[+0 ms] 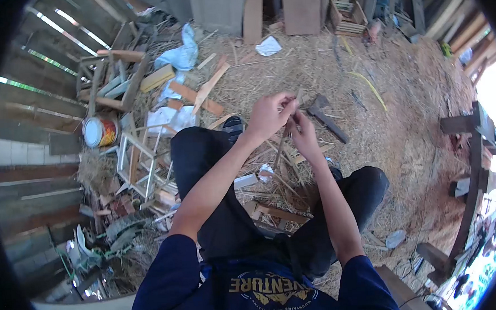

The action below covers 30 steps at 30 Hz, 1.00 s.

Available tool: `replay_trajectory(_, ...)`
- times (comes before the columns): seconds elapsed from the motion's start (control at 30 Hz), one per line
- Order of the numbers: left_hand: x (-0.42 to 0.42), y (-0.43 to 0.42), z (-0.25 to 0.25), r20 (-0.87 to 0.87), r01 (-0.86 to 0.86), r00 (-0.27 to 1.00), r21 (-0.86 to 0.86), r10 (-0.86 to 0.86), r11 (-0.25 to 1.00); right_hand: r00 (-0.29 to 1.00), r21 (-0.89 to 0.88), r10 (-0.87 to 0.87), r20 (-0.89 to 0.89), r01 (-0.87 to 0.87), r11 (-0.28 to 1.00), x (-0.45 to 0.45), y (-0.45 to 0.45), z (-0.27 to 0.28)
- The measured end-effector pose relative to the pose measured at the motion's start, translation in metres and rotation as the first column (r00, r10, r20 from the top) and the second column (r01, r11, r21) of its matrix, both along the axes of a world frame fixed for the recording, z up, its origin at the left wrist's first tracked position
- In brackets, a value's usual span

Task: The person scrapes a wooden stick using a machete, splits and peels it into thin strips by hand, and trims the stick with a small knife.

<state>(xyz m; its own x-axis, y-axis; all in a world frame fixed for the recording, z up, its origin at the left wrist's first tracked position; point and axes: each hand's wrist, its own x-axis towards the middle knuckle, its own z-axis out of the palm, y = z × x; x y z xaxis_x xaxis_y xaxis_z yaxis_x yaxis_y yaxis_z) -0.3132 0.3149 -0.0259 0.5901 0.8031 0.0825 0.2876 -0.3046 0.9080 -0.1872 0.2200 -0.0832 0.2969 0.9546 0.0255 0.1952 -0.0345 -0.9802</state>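
Observation:
My left hand [270,115] and my right hand [305,135] come together in front of my knees. The fingers of both are closed around a thin wooden strip [299,94], whose tip sticks up past my left fingers. Below my hands a thin stick [281,148] slants down between my legs; whether it is the same piece I cannot tell. Just right of my right hand, a hammer-like tool [328,120] with a dark handle lies on the straw-covered ground.
Wood offcuts [212,87], a yellow block [157,78] and a paint can [100,131] lie to the left, beside a small wooden frame [136,162]. A wooden crate [348,18] stands at the back. A yellow strap [371,86] lies on the ground at right, before a wooden bench [474,169].

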Motion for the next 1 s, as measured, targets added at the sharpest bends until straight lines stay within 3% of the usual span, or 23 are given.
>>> replay_trajectory(0.03,-0.009,-0.001,0.014,0.055,-0.017,0.998,-0.044,0.020,0.999,0.999,0.041,0.038,0.039,-0.040,0.998,-0.008,0.000,0.025)
replay_trajectory(0.1,-0.030,-0.011,0.046,0.180,-0.078,0.979,-0.082,0.091,0.994,0.995,-0.018,0.041,-0.090,-0.043,0.999,-0.026,-0.008,0.060)
replay_trajectory(0.13,-0.044,-0.016,0.054,0.229,-0.116,0.967,-0.012,0.116,0.993,0.988,-0.049,0.043,-0.149,-0.051,0.997,-0.034,-0.013,0.070)
replay_trajectory(0.17,-0.061,-0.022,0.061,0.275,-0.160,0.951,0.055,0.139,0.986,0.997,-0.052,0.035,-0.065,-0.038,0.998,-0.042,-0.017,0.067)
replay_trajectory(0.2,-0.078,-0.032,0.067,0.317,-0.206,0.935,0.116,0.160,0.972,0.994,-0.057,0.038,-0.098,-0.043,0.997,-0.054,-0.023,0.076)
replay_trajectory(0.27,-0.113,-0.059,0.080,0.369,-0.295,0.881,-0.060,0.296,0.954,0.984,-0.070,0.058,-0.170,-0.071,0.995,-0.085,-0.032,0.107)
replay_trajectory(0.3,-0.132,-0.074,0.087,0.403,-0.328,0.845,-0.130,0.352,0.936,0.995,-0.031,0.073,-0.073,-0.075,0.997,-0.100,-0.037,0.123)
replay_trajectory(0.33,-0.157,-0.089,0.093,0.426,-0.377,0.800,-0.192,0.423,0.906,0.988,-0.037,0.104,-0.111,-0.108,0.993,-0.116,-0.038,0.136)
replay_trajectory(0.43,-0.227,-0.126,0.095,0.448,-0.527,0.702,-0.197,0.554,0.827,0.906,-0.155,0.279,-0.319,-0.340,0.928,-0.159,-0.038,0.163)
replay_trajectory(0.5,-0.266,-0.152,0.098,0.492,-0.589,0.605,-0.252,0.626,0.768,0.783,-0.149,0.386,-0.487,-0.511,0.847,-0.194,-0.037,0.188)
replay_trajectory(0.53,-0.289,-0.163,0.095,0.429,-0.655,0.612,-0.196,0.664,0.730,0.724,-0.151,0.410,-0.555,-0.572,0.806,-0.206,-0.036,0.198)
replay_trajectory(0.6,-0.321,-0.183,0.084,0.395,-0.727,0.508,-0.281,0.766,0.627,0.600,-0.121,0.417,-0.683,-0.656,0.745,-0.235,-0.033,0.196)
replay_trajectory(0.8,-0.404,-0.239,0.029,0.419,-0.829,0.278,-0.350,0.864,0.436,0.475,-0.173,0.505,-0.720,-0.829,0.532,-0.344,-0.028,0.196)
replay_trajectory(1.0,-0.462,-0.298,-0.033,0.294,-0.923,-0.013,-0.371,0.956,0.101,0.342,-0.152,0.513,-0.787,-0.914,0.377,-0.447,-0.030,0.135)
